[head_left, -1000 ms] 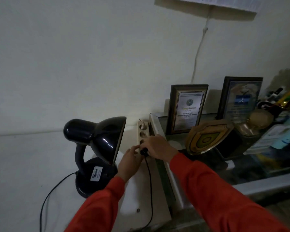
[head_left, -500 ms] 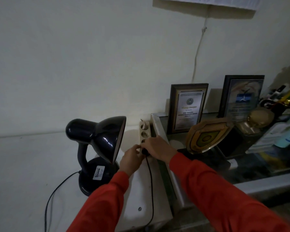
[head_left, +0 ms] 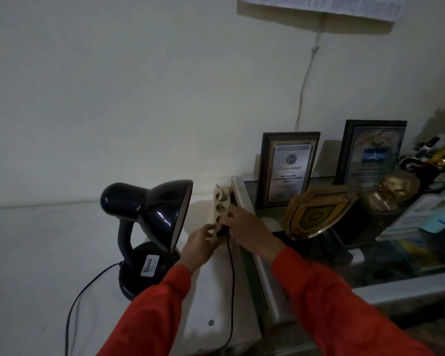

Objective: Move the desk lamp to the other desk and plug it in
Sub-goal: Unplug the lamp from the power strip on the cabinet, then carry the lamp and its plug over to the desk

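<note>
A black desk lamp (head_left: 149, 227) stands unlit on the white desk (head_left: 31, 253), its shade tilted right. Its black cord (head_left: 231, 278) runs from the base round to a black plug (head_left: 222, 231) at a cream power strip (head_left: 221, 204) that lies along the desk's right edge. My right hand (head_left: 247, 229) pinches the plug at the strip's near sockets. My left hand (head_left: 198, 246) rests against the strip beside the plug, fingers curled on it. Whether the plug sits fully in a socket is hidden by my fingers.
Right of the strip is a glass-topped cabinet (head_left: 244, 194) with two framed certificates (head_left: 288, 168), a shield plaque (head_left: 316, 214), a gold bust (head_left: 393, 188) and papers. A white cable (head_left: 306, 80) climbs the wall. The room is dim.
Both hands have shifted slightly farther along the strip with the plug. The view has drifted a little; the lamp has not moved on the desk.
</note>
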Available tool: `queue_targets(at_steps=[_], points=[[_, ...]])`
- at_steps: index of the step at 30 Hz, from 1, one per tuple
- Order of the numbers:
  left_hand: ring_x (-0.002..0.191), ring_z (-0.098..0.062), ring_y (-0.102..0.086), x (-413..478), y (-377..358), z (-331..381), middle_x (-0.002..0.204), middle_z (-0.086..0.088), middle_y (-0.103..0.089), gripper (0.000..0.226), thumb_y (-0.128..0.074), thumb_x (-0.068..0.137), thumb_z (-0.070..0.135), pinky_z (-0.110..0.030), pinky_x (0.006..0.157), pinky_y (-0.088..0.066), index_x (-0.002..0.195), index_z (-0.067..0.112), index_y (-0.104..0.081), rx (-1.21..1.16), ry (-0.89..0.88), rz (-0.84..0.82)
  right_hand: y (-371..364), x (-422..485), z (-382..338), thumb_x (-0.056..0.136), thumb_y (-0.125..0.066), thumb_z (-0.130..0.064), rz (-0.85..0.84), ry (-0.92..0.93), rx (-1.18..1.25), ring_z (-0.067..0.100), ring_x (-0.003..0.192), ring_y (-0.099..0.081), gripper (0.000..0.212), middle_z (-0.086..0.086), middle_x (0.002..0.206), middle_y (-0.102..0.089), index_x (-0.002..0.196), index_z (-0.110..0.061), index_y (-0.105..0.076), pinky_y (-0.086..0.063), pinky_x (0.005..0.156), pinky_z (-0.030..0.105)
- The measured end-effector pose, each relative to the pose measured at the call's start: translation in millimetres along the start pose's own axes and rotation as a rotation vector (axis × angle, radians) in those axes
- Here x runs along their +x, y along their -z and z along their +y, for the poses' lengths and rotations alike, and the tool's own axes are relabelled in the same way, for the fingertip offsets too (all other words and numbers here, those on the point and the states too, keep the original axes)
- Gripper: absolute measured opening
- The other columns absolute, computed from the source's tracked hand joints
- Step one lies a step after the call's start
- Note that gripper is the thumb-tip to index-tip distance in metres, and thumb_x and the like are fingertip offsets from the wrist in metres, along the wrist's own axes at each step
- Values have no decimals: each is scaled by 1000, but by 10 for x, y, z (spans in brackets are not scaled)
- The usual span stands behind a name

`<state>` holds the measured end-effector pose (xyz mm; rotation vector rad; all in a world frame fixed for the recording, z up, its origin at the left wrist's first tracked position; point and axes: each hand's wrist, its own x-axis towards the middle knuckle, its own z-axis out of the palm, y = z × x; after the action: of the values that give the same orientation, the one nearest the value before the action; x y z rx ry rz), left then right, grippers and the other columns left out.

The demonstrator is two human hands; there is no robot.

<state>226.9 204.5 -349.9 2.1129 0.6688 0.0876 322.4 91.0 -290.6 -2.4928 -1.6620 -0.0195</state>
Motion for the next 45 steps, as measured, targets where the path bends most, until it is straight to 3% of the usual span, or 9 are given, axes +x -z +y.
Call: queue_targets(at_steps=[5, 9, 12, 17, 22, 28, 34, 41, 45], points=[[102, -25, -59, -267, 105, 129, 121, -18, -63, 26, -58, 90, 17, -32, 86, -44, 113, 6, -62, -116, 49, 214, 90, -312, -150, 86, -61, -8, 320, -112, 122, 28, 83, -60, 22, 10, 96, -62, 105, -16, -67, -52, 65, 37], [89, -21, -63, -630, 191, 415, 105, -8, -70, 35, -45, 95, 41, -31, 73, -47, 95, 15, -68, -754, 392, -133, 117, -540, -291, 89, -60, -14, 414, -211, 313, 19, 87, -65, 22, 4, 100, -67, 110, -21, -66, -55, 74, 29], [93, -22, -62, -733, 180, 509, 103, -7, -69, 37, -46, 94, 41, -30, 75, -46, 102, 12, -68, -915, 384, -143, 84, -699, -400, 90, -60, -16, 377, -231, 461, 11, 95, -62, 26, 1, 105, -65, 115, -22, -64, -50, 80, 16], [92, -20, -61, -828, 203, 580, 103, -12, -67, 20, -50, 95, 24, -30, 76, -46, 99, 13, -66, -913, 269, -14, 59, -921, -448, 93, -48, 0, 149, -285, 995, 9, 99, -66, 42, -1, 123, -58, 119, -31, -57, -56, 83, 20], [111, -32, -58, -947, 216, 651, 117, -22, -65, 23, -49, 96, 18, -42, 96, -44, 110, 8, -64, -698, 143, -70, 114, -948, -481, 95, -53, -21, 98, -533, 1593, 25, 80, -72, 22, 10, 109, -69, 116, -24, -58, -58, 65, 32], [112, -21, -59, -1113, 307, 541, 115, -9, -67, 26, -43, 97, 23, -38, 100, -42, 111, 18, -64, -605, 117, -158, 111, -881, -649, 90, -62, -20, 90, -632, 1518, 7, 56, -52, 18, 7, 85, -67, 108, -21, -65, -39, 44, 18], [102, -12, -65, -1423, 707, -83, 111, 5, -70, 23, -52, 94, 23, -24, 83, -49, 113, 30, -63, -476, 156, -197, 53, -822, -854, 84, -68, -21, 90, -662, 1413, 14, 99, -62, 30, -4, 111, -66, 111, -34, -62, -55, 83, 35], [48, 0, -51, -1599, 1381, -656, 57, 5, -65, 27, -55, 89, 3, -12, 47, -39, 72, 18, -69, -384, 61, 179, 3, -727, -1136, 84, -68, -23, 148, -690, 1390, 9, 100, -59, 29, -11, 112, -63, 101, -45, -60, -49, 75, 26], [84, -8, -58, -1382, 1649, -680, 92, 8, -61, 25, -60, 77, 33, -19, 71, -46, 102, 31, -58, -401, -93, 285, -9, -682, -1287, 85, -68, -21, 201, -777, 1411, 10, 95, -60, 33, -9, 111, -63, 112, -38, -60, -46, 65, 21]])
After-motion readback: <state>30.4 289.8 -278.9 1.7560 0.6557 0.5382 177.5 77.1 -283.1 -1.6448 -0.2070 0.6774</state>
